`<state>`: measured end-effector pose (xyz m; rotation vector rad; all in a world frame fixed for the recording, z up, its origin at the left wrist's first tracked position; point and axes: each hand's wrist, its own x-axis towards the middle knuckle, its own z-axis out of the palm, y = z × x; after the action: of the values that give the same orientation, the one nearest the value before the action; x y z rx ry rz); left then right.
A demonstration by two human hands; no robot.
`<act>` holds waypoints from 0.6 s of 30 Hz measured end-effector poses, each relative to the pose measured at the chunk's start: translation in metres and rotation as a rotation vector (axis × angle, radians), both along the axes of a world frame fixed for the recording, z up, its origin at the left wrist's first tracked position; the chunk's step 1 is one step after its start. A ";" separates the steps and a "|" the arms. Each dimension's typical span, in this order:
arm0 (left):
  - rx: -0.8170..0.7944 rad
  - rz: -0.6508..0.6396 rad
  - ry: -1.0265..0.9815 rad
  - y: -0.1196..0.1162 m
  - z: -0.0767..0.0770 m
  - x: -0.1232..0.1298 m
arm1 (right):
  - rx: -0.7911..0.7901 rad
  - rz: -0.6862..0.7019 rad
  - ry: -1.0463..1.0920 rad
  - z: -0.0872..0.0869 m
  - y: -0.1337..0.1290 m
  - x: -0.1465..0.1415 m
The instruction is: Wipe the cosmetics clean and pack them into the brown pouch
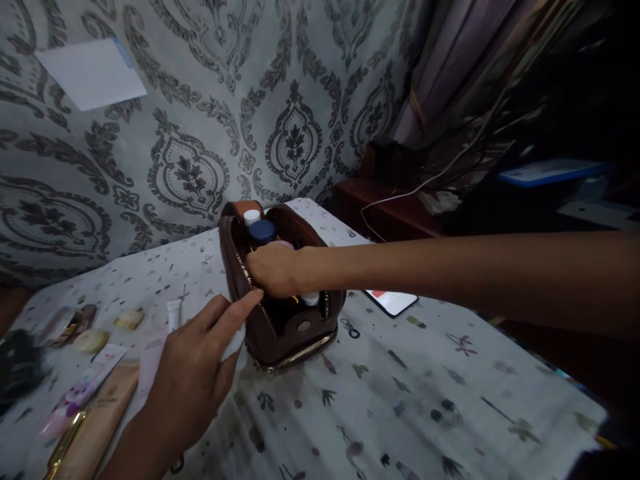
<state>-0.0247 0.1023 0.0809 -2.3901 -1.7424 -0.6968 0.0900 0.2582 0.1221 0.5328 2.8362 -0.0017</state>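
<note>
A dark brown zip bag [295,337] stands unzipped on the patterned cloth, with a blue-lidded jar [263,231] and a white cap [251,217] showing inside it. My right hand [277,269] reaches down into the bag, its fingers hidden by the bag's side. At the bag's left edge is my left hand [200,360], its index finger stretched to the zip and a white item [234,343], perhaps a tissue, held under the other fingers.
Left of the bag lie tubes [103,413], a gold item [67,443], small round containers [91,341] and a white-capped tube [174,313]. A phone [395,302] rests to its right. Behind are a patterned wall and a reddish-brown surface [385,207] with a cable.
</note>
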 end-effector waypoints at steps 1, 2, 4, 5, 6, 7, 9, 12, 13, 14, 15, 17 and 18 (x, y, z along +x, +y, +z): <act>-0.004 -0.001 -0.002 0.000 0.000 0.000 | -0.021 0.005 -0.002 0.008 0.001 0.004; -0.008 -0.002 -0.004 0.000 0.000 -0.001 | -0.045 0.004 0.004 0.015 0.003 0.010; -0.017 -0.001 -0.013 -0.001 -0.001 -0.002 | -0.083 -0.012 0.046 0.029 0.007 0.021; -0.023 0.000 -0.016 -0.001 -0.001 -0.002 | -0.091 -0.026 0.084 0.034 0.008 0.027; -0.026 0.001 -0.019 -0.001 -0.002 -0.002 | -0.093 -0.039 0.131 0.038 0.010 0.034; -0.032 0.002 -0.020 -0.002 -0.002 -0.003 | -0.089 -0.053 0.185 0.040 0.011 0.040; -0.045 0.005 -0.026 -0.003 -0.002 -0.003 | -0.069 -0.090 0.291 0.042 0.011 0.051; -0.063 0.013 -0.034 -0.003 -0.001 -0.002 | -0.075 -0.148 0.421 0.042 0.004 0.067; -0.072 0.015 -0.043 -0.003 0.000 -0.001 | -0.092 -0.167 0.454 0.041 0.000 0.071; -0.078 0.014 -0.057 -0.004 0.001 0.000 | -0.111 -0.188 0.486 0.041 -0.004 0.075; -0.083 0.012 -0.079 -0.005 0.001 0.002 | -0.132 -0.208 0.519 0.041 -0.009 0.079; -0.087 0.022 -0.138 -0.008 0.001 0.003 | -0.165 -0.244 0.592 0.039 -0.020 0.087; -0.084 0.043 -0.170 -0.012 0.000 0.004 | -0.175 -0.255 0.634 0.037 -0.027 0.091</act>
<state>-0.0211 0.0907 0.0805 -2.4021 -1.9187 -0.8598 0.1810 0.2316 0.1587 0.9964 3.2863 -0.5531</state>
